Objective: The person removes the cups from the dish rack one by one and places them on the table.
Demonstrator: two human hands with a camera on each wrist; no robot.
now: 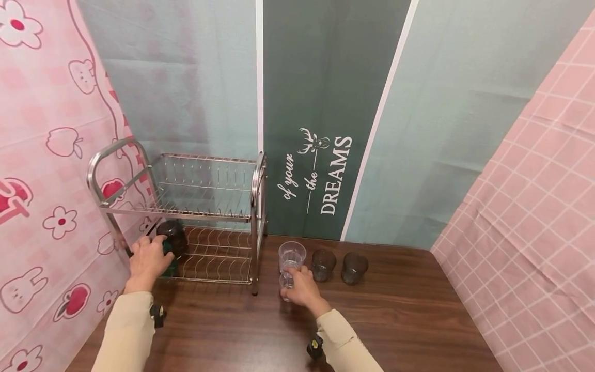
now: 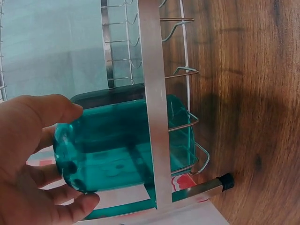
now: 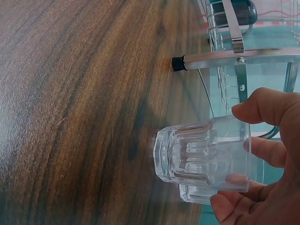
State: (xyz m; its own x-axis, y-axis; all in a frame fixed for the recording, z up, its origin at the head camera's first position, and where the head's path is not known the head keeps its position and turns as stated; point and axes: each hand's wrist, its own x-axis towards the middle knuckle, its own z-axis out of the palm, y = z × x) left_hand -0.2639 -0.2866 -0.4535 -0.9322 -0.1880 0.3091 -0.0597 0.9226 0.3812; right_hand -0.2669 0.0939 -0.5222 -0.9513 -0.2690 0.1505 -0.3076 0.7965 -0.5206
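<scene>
On the left side of the rack's lower tier, my left hand [image 1: 150, 261] grips a green see-through cup [image 2: 112, 145] by its upper end, thumb on one side and fingers on the other. Just behind that cup is a dark cup [image 1: 173, 233]. My right hand [image 1: 304, 289] holds a clear faceted glass [image 3: 201, 150] near its rim, with the base toward the table. Another clear glass [image 1: 292, 250] stands right behind it, partly covered in the right wrist view.
A two-tier metal dish rack [image 1: 206, 217] stands at the left of the wooden table [image 1: 400, 320]. Two dark glasses, a nearer-to-middle one [image 1: 323, 265] and a farther-right one [image 1: 355, 267], stand right of the clear ones. Fabric curtains [image 1: 525, 196] border the table.
</scene>
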